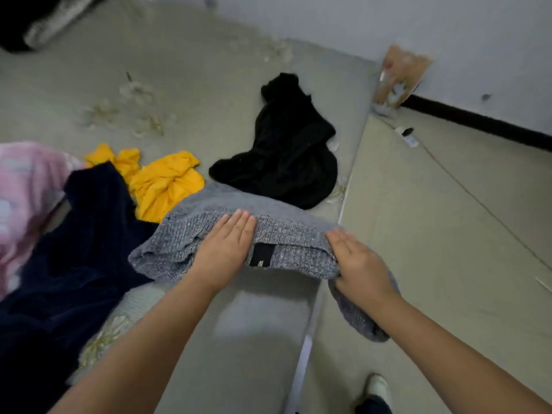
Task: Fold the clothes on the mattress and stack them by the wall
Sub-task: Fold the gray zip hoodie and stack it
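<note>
Pink fabric (pixel 21 198) lies at the mattress's (pixel 194 85) left edge, then a navy garment (pixel 74 258), a crumpled yellow one (pixel 164 183) and a black one (pixel 283 150). Nearer, the left hand (pixel 222 249) presses flat, fingers straight, on a partly folded grey knit sweater (pixel 215 210). The right hand (pixel 357 261) grips the sweater's right end at the mattress edge, beside the floor (pixel 448 219) and wall (pixel 418 31).

No text can be read anywhere; the small black label (pixel 262 254) sewn on the grey knit sweater (pixel 209 222) near the middle carries a pale mark at its lower edge, too blurred to make out
</note>
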`<state>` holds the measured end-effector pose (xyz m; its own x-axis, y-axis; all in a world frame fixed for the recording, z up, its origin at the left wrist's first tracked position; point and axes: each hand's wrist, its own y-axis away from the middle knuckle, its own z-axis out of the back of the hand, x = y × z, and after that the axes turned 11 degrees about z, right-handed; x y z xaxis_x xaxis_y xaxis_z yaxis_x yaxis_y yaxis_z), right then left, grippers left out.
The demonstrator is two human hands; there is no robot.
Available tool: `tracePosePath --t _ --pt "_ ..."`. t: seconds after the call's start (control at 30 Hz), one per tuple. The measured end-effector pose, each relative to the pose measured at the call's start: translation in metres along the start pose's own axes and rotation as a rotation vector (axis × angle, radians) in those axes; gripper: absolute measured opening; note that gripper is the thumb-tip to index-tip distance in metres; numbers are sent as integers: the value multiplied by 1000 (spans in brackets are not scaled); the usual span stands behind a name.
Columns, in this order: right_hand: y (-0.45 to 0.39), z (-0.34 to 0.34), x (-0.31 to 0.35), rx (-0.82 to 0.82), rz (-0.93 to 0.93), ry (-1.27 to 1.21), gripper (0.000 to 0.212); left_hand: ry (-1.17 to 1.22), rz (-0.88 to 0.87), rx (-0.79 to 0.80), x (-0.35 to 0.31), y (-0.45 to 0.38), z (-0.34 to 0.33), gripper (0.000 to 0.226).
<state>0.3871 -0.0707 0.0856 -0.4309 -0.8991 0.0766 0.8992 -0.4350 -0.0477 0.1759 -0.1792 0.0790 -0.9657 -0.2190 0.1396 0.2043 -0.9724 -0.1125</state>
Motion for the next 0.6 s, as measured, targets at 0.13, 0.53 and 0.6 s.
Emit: tracePosePath --t 0.13,0.53,0.6 --pt "-22 55 -44 -50 1 34 77 -85 74 28 -16 -60 54 45" --pt "-64 199 -260 -101 -47 58 71 -216 111 138 -105 -280 198 58" --pt "-65 225 -305 -108 -65 102 72 -218 117 88 -133 -323 220 59"
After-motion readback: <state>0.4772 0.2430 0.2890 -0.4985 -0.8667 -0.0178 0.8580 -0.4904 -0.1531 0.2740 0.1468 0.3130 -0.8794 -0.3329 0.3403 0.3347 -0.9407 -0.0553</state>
